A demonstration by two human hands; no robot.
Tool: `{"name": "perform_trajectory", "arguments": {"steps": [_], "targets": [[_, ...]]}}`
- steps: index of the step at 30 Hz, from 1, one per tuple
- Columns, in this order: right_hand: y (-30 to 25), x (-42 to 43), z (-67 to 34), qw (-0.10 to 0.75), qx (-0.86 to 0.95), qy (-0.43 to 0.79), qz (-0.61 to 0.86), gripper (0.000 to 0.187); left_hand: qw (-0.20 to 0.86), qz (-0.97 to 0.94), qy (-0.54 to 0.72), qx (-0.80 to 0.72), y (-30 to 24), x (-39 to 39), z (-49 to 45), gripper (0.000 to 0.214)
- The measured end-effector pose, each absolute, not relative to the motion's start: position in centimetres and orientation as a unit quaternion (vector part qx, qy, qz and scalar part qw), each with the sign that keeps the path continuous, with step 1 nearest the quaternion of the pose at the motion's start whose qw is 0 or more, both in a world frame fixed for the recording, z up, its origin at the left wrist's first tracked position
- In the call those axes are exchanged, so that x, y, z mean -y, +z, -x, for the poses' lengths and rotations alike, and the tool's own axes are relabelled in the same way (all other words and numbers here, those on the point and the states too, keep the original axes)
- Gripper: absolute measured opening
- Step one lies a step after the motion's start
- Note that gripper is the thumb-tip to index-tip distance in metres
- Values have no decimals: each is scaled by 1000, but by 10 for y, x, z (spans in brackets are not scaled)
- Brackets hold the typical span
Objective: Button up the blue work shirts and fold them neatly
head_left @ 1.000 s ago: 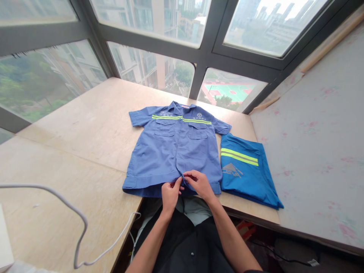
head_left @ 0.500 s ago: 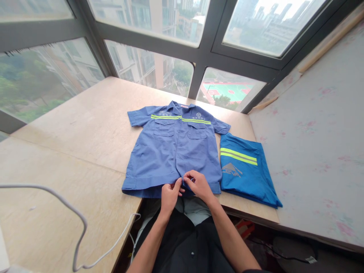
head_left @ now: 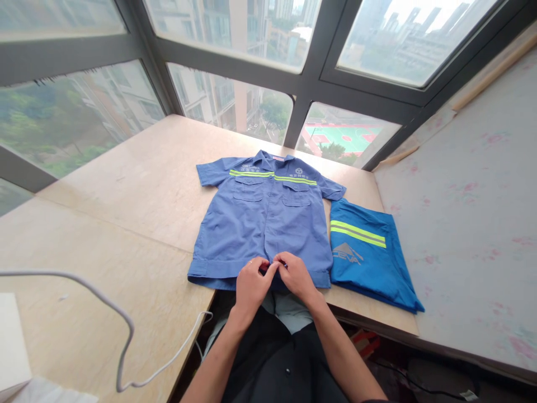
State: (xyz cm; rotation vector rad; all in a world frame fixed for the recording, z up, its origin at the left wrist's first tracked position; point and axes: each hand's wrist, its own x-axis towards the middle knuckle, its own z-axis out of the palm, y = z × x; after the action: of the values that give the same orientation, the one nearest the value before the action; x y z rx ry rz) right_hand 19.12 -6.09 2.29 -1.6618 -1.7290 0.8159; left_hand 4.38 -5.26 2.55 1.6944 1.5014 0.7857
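A blue short-sleeved work shirt (head_left: 247,229) lies front side up on the table, collar toward the windows. It has two flapped chest pockets and a yellow-green reflective stripe across the chest. At the middle of its bottom hem, my left hand (head_left: 254,282) and my right hand (head_left: 296,275) meet, thumbs and fingertips pinched on the front edges of the shirt. The fingers cover whatever lies between them there. Right of the shirt is a folded brighter blue garment (head_left: 361,268) with a reflective stripe and a grey logo, close to the shirt's side.
A pale table (head_left: 126,212) runs up to the windows. At the left, a grey-white cable (head_left: 126,341) curves over the table and past its front edge. A white box (head_left: 12,341) sits at the lower left. A flower-patterned wall (head_left: 461,240) bounds the right.
My left hand has moved up and turned at the hem, so its fingertips now meet those of my right hand. The whole view has shifted slightly, with things appearing further right.
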Motion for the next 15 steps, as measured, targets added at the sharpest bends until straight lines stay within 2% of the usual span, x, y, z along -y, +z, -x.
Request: {"name": "perform_trajectory", "arguments": {"steps": [8,15], "targets": [[21,59,-194,282,647,321,632,15,385,-654,264,-595,18,57,-43,22],[21,57,-192,264,673,293,626,16,329,-679,248,-608,17,54,-40,15]]}}
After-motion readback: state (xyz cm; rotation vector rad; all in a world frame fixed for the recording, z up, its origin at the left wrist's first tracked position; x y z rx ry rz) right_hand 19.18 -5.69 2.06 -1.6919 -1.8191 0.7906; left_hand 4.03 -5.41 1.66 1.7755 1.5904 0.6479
